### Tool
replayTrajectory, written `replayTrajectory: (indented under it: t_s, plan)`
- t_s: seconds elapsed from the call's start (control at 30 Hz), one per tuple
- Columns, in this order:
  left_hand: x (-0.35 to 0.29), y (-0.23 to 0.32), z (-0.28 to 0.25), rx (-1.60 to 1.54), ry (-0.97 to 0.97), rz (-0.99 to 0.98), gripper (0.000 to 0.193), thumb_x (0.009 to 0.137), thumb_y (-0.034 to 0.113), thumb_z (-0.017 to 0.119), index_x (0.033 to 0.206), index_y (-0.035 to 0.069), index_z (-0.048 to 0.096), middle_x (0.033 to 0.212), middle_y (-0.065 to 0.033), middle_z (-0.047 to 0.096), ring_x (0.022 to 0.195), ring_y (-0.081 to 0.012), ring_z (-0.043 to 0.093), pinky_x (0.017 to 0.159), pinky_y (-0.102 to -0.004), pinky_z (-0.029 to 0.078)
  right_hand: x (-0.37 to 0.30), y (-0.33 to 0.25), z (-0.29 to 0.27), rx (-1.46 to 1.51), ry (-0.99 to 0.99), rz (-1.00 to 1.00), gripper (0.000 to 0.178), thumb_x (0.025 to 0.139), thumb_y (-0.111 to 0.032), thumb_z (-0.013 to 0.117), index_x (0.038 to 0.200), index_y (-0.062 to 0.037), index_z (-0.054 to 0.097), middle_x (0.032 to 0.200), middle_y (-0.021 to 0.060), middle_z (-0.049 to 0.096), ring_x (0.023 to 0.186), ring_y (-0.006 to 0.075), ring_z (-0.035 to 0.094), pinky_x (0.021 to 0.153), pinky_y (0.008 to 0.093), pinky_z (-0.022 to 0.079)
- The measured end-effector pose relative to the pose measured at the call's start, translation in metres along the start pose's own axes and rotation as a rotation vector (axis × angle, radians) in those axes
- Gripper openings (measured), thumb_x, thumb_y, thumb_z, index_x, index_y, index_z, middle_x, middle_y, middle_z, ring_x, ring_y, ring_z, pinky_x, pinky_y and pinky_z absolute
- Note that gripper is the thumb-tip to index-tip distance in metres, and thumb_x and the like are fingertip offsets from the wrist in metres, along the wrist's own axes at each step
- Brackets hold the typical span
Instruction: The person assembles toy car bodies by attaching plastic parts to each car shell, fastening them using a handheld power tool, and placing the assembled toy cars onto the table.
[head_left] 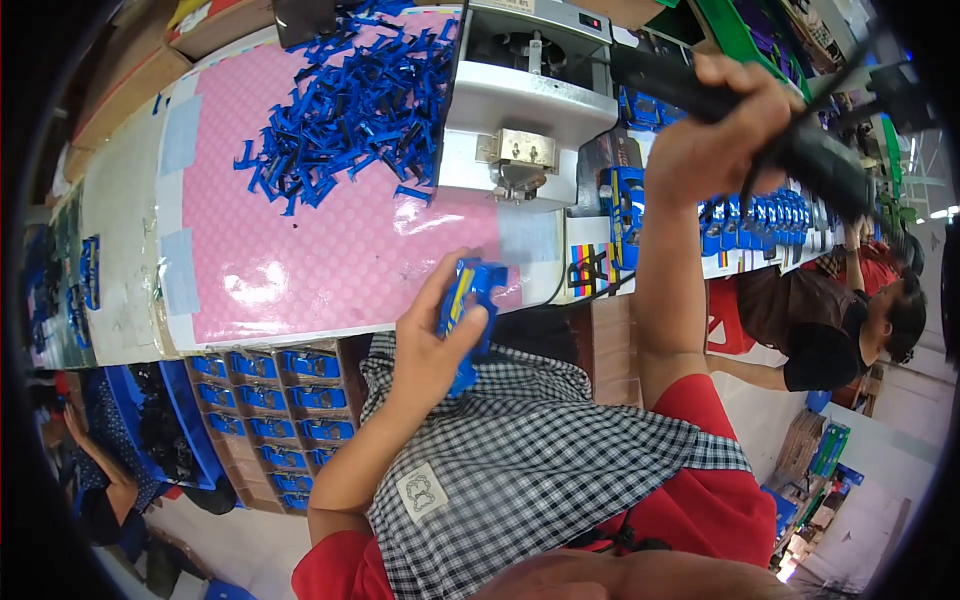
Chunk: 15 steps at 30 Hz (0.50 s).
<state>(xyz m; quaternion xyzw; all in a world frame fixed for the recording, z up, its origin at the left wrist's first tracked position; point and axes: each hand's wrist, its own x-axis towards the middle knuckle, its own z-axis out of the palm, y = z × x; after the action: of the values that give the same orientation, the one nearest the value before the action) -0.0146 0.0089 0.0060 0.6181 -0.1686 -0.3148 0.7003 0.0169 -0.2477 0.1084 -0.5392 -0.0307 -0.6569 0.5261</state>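
Observation:
My left hand [425, 345] grips a blue plastic toy-car body [488, 285] with a yellow stripe, held over the table's front edge before my checked apron. Its lower end shows below my fingers. Raised at the right, my right hand [725, 140] is wrapped around a black electric screwdriver [825, 170] with a dark cable. The tool's front end points left, beside a grey screw feeder [530, 90] with a small red display. Left of the feeder, a heap of small blue plastic parts [350, 110] covers part of a pink mat [270, 270].
Several blue car bodies [760, 222] stand in a row along the table at the right. Below the table's front edge, a divided box [235, 450] holds more blue pieces. A blue crate [200, 430] sits at the lower left. Co-workers [830, 330] are at both sides.

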Motion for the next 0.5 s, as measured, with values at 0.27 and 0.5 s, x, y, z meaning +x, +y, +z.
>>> replayTrajectory:
  t_s: [0.27,0.5]
  plan:
    - [0.009,-0.005,-0.013,1.408,-0.030,0.545,0.053,0.073,0.009,0.068,0.124,0.013,0.054,0.133,-0.0071,0.048,0.106,-0.0310,0.050,0.083,-0.0392,0.041,-0.034,-0.082,-0.019,0.087,-0.337,-0.180,0.061,0.079,-0.067,0.055,0.107,-0.0126,0.047,0.081,0.0033,0.049,0.062,0.0165,0.051,0.062,0.0345,0.048]
    - [0.012,-0.007,-0.008,1.350,-0.001,0.513,0.055,0.074,0.011,0.069,0.126,0.010,0.051,0.135,-0.0059,0.047,0.109,-0.0309,0.049,0.088,-0.0395,0.041,-0.096,-0.080,-0.037,0.255,-0.416,0.275,0.058,0.079,-0.048,0.070,0.106,-0.0081,0.039,0.083,0.0080,0.051,0.066,0.0191,0.055,0.063,0.0355,0.049]
